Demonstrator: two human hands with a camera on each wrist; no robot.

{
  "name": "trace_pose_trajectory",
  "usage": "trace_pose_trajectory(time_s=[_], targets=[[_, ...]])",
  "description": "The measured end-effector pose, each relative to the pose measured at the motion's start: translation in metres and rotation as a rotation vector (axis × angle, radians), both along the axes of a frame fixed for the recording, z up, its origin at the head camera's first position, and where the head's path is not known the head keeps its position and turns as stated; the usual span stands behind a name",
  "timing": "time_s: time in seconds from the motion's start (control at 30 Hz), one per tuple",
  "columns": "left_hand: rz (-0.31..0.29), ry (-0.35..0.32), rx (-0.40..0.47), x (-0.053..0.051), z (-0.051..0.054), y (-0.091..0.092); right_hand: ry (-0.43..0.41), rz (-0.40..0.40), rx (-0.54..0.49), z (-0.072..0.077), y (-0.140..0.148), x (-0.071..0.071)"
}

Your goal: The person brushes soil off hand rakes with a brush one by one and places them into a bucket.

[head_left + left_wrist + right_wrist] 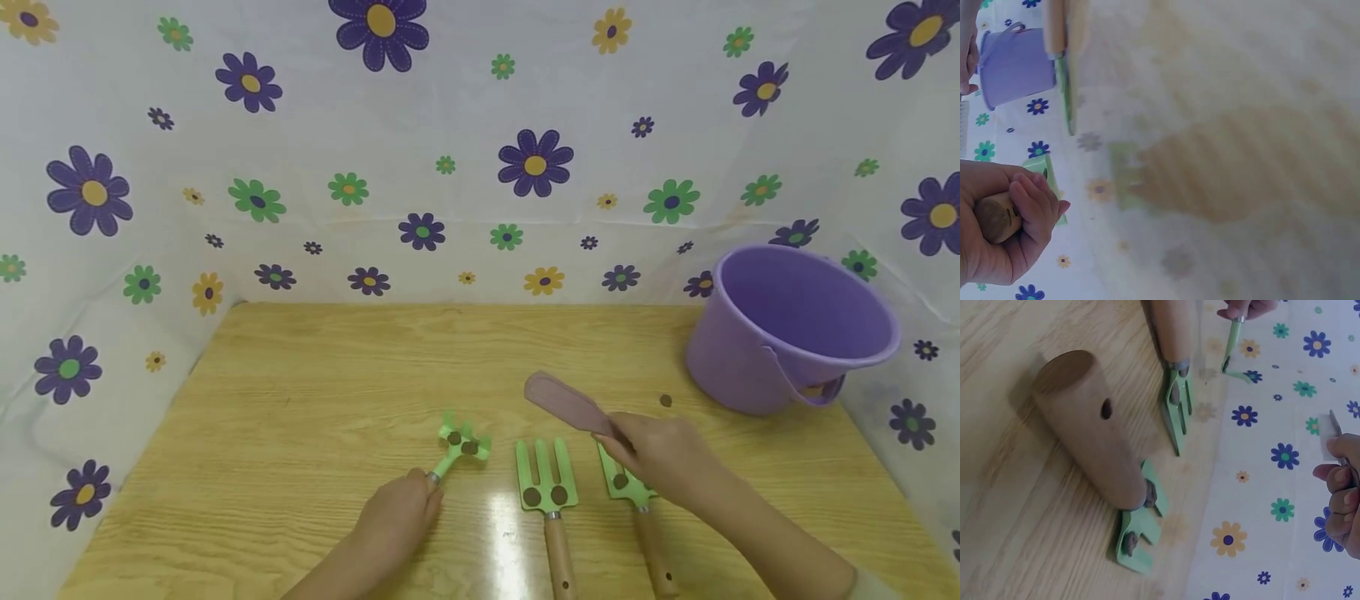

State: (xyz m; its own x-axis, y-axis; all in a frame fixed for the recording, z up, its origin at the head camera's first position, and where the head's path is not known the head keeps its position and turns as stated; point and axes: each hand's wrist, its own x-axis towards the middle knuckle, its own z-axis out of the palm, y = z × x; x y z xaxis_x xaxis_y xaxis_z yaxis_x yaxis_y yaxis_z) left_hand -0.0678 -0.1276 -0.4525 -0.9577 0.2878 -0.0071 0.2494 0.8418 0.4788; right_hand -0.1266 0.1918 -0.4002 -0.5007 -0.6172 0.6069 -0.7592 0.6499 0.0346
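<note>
My left hand [395, 521] grips the wooden handle of a small green rake [452, 450] that has brown dots on its head; the handle's end [997, 217] shows inside the curled fingers in the left wrist view. My right hand [663, 458] holds a flat mauve blade-like tool [566, 402] above the table, its rounded end toward the upper left. Between the hands lies a green fork [558, 542] with two brown dots. A second green tool [654, 550] lies partly beneath my right hand, its wooden handle toward the front edge.
At the right back stands a purple bucket [738, 358] with its handle hanging down. A small brown disc [666, 401] lies on the wooden table [337, 367] left of the bucket. Flower-patterned cloth [450, 108] rises behind and at both sides.
</note>
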Motion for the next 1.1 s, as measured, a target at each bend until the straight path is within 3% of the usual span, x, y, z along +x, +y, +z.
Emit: trace_pose_trajectory(time_s=[0.27,0.33,0.47,0.53,0.7,0.93,1.1], targets=[[-0.024,-0.051,0.088,-0.007,0.018,0.007,-0.017,0.036,-0.025,0.007,-0.015,0.0],[-0.01,-0.004,0.027,-0.007,0.021,0.009,-0.029,0.043,-0.033,0.008,-0.019,0.001],[0.02,0.158,-0.155,-0.007,0.024,0.016,-0.074,0.043,-0.041,0.011,-0.025,0.003],[0.03,0.204,-0.195,-0.007,0.026,0.019,-0.103,0.039,-0.042,0.013,-0.029,0.005],[0.004,0.229,-0.142,-0.011,0.028,0.023,-0.177,0.046,-0.066,0.014,-0.037,0.008],[-0.023,0.182,-0.058,-0.016,0.03,0.028,-0.456,-0.008,-0.064,0.024,-0.047,0.016],[-0.078,0.186,-0.044,-0.017,0.034,0.03,-0.518,-0.024,-0.033,0.028,-0.055,0.017]])
